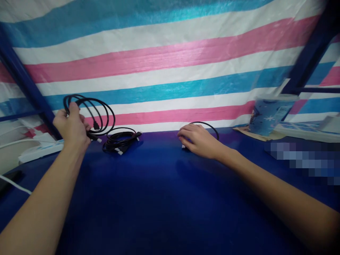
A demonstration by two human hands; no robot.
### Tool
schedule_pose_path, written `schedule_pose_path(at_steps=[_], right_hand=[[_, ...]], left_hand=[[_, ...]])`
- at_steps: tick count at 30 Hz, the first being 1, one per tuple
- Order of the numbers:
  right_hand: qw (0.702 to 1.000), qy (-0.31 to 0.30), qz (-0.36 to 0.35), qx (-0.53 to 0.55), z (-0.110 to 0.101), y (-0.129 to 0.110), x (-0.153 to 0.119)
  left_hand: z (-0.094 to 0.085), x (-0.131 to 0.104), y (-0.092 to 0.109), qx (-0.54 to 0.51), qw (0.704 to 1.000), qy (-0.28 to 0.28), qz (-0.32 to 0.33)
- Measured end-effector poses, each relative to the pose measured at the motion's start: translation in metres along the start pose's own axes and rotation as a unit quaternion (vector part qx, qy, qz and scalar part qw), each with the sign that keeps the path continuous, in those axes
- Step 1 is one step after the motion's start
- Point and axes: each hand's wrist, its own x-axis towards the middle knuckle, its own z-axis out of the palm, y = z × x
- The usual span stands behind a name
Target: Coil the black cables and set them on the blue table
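Raised over the far left of the table, my left hand [70, 124] is closed on a coiled black cable [114, 115]. The loops stand out to the right of the fingers, and two plug ends dangle below them. Just right of this hand, a second coiled black cable bundle [119, 141] with silver plugs lies on the blue table [148, 198]. My right hand [199, 140] rests near the table's back edge, fingers curled down over another black cable [212, 128]. Its loop shows behind the hand and a plug end pokes out under the fingers; the rest is covered.
At the back right stands a blue cup [272, 115] on brown paper. Power strips lie at the left [39, 150] and right [313, 131]. A dark flat object [9, 180] and a white cord sit at the left edge. A striped sheet [159, 60] hangs behind.
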Motion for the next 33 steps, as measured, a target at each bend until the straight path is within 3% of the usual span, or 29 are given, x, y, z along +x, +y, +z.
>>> schedule_pose_path(at_steps=[2, 5, 8, 10, 13, 15, 16, 19, 22, 24, 26, 29, 31, 33], right_hand=[[0.999, -0.008, 0.009, 0.045, 0.000, -0.006, 0.000], [0.987, -0.006, 0.046, 0.155, 0.002, -0.018, 0.000], [0.916, 0.023, 0.103, 0.386, 0.000, -0.032, 0.001], [0.850, 0.051, 0.122, 0.510, -0.005, -0.038, 0.003], [0.750, 0.090, 0.145, 0.639, -0.015, -0.043, 0.005], [0.709, 0.092, 0.166, 0.679, -0.020, -0.045, 0.005], [0.704, 0.087, 0.181, 0.681, -0.021, -0.045, 0.005], [0.718, 0.062, 0.220, 0.657, -0.023, -0.048, 0.004], [0.748, 0.038, 0.237, 0.619, -0.021, -0.050, 0.003], [0.783, 0.031, 0.249, 0.569, -0.018, -0.049, 0.003], [0.833, 0.029, 0.258, 0.489, -0.013, -0.045, 0.003], [0.915, 0.021, 0.249, 0.315, -0.004, -0.035, 0.002], [0.946, 0.014, 0.235, 0.222, 0.001, -0.030, 0.001], [0.957, 0.016, 0.229, 0.177, 0.002, -0.028, 0.001]], left_hand=[[0.007, -0.011, 0.017, -0.183, 0.981, -0.051, -0.041], [0.025, -0.035, 0.032, -0.301, 0.919, -0.230, -0.110], [0.044, -0.060, 0.034, -0.351, 0.855, -0.344, -0.167], [0.054, -0.070, 0.030, -0.363, 0.832, -0.369, -0.199], [0.063, -0.075, 0.019, -0.324, 0.844, -0.356, -0.237], [0.066, -0.074, 0.008, -0.240, 0.865, -0.341, -0.279], [0.068, -0.074, 0.002, -0.185, 0.873, -0.338, -0.299], [0.071, -0.074, -0.014, 0.008, 0.888, -0.364, -0.279], [0.069, -0.070, -0.023, 0.248, 0.898, -0.347, -0.110], [0.065, -0.066, -0.023, 0.369, 0.880, -0.300, 0.007], [0.059, -0.061, -0.018, 0.398, 0.861, -0.312, 0.052], [0.051, -0.054, -0.008, 0.362, 0.841, -0.402, 0.024], [0.047, -0.052, 0.000, 0.342, 0.839, -0.423, 0.023], [0.046, -0.053, 0.008, 0.307, 0.858, -0.411, 0.041]])
